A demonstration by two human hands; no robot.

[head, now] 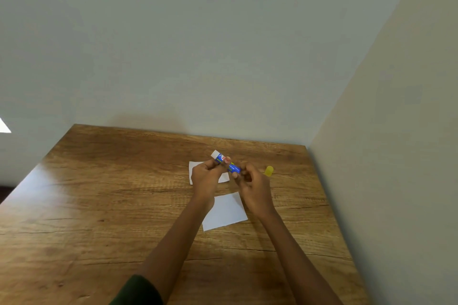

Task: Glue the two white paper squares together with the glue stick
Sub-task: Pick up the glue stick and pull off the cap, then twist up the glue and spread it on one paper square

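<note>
A blue glue stick (231, 167) with its white tip pointing up and to the left is held in the air between both hands. My left hand (205, 178) pinches its upper part near the tip. My right hand (252, 186) grips its lower end with curled fingers. The yellow cap (269, 171) lies on the table just right of my right hand. One white paper square (193, 168) lies under my left hand, partly hidden. The second white paper square (226, 212) lies nearer to me, between my forearms.
The wooden table (111, 205) fills the lower view and stands in a corner. One wall runs along its far edge and another along its right edge. A dark green sleeve (137, 291) shows at the bottom.
</note>
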